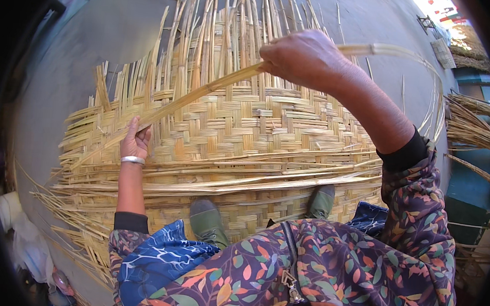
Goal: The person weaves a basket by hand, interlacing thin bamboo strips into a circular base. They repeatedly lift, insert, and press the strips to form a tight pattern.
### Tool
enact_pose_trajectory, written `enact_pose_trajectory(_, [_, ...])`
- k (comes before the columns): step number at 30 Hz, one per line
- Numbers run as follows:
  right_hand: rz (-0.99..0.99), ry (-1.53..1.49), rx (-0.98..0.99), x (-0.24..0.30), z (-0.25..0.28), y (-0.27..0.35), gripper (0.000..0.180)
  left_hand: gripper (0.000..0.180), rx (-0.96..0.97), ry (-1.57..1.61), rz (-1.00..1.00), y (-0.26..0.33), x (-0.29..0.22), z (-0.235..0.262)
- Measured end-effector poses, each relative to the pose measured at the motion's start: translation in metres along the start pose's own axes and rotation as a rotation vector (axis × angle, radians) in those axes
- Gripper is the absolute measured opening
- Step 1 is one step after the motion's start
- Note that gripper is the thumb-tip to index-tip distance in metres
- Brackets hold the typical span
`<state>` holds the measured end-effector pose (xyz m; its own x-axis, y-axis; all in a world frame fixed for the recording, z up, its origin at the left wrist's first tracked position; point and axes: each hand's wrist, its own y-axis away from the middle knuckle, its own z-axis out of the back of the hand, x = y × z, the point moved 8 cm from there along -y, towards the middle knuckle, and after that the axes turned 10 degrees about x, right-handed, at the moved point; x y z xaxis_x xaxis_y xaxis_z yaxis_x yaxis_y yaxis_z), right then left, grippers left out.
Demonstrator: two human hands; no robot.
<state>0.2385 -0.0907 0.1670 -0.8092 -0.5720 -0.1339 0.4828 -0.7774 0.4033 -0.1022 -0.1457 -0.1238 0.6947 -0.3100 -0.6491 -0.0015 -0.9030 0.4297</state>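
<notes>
A long, flat, pale reed strip (207,90) slants over a partly woven mat (227,131). My right hand (300,56) is raised above the mat's far part, its fingers closed round the strip. From there the strip's other end arcs away to the right and droops toward the floor. Lower on the left, my left hand (136,140), a silver bangle at its wrist, is closed with thumb and fingers at the strip, just above the weave. Its fingertips are partly hidden. Unwoven strips (243,34) fan out from the mat's far edge.
Several loose strips (243,180) lie across the mat in front of my shoes (208,220), which stand on the woven part. Bundles of reeds (476,123) are at the right, and white plastic bags (27,241) at the lower left. Grey floor (119,24) surrounds the mat.
</notes>
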Motion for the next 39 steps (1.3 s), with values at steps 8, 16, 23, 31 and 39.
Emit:
enact_pose_trajectory(8, [-0.135,-1.183,0.719,-0.031,-0.159,0.045,0.039,0.021,0.129,-0.105,-0.051,-0.057,-0.049,-0.023])
enact_pose_trajectory(16, [-0.273,-1.406,0.456,-0.049,-0.198,0.047,0.021,0.049,0.254,-0.546,0.112,-0.086,-0.029,-0.117])
enact_pose_trajectory(23, [-0.498,-1.752,-0.179,-0.080,-0.237,0.039,0.019,0.041,0.268,-1.268,0.173,-0.103,0.003,-0.138])
enact_pose_trajectory(31, [-0.606,-1.819,-0.299,-0.065,-0.265,0.033,0.017,0.014,0.397,-1.003,0.196,-0.083,-0.002,-0.121])
enact_pose_trajectory(39, [-0.629,-1.767,-0.269,-0.059,-0.261,0.030,0.016,0.008,0.376,-1.238,0.144,-0.051,0.004,-0.106])
